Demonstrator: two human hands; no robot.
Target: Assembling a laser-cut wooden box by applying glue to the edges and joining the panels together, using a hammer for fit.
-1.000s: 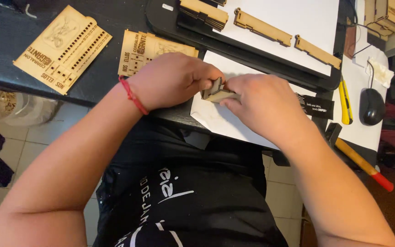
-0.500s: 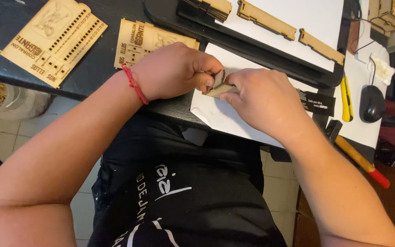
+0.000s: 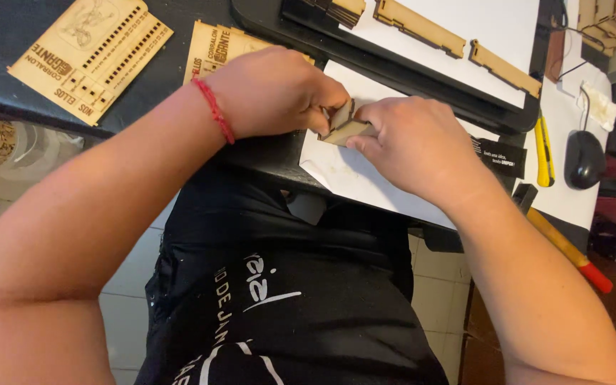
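wooden piece [image 3: 342, 127] | small, tan, flat, tilted | pinched between both hands

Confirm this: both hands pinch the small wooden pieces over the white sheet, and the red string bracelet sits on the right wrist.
Not quite. The red string bracelet is on the left wrist, not the right, as the head view shows. The rest holds: the left hand and right hand pinch the small wooden pieces over the white sheet.

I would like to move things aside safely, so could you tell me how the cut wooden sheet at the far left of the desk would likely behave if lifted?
The cut wooden sheet looks thin and flat, so probably light and fairly stiff. Its rows of cut slots suggest it may snap if bent. It lies flat, so it should slide rather than roll.
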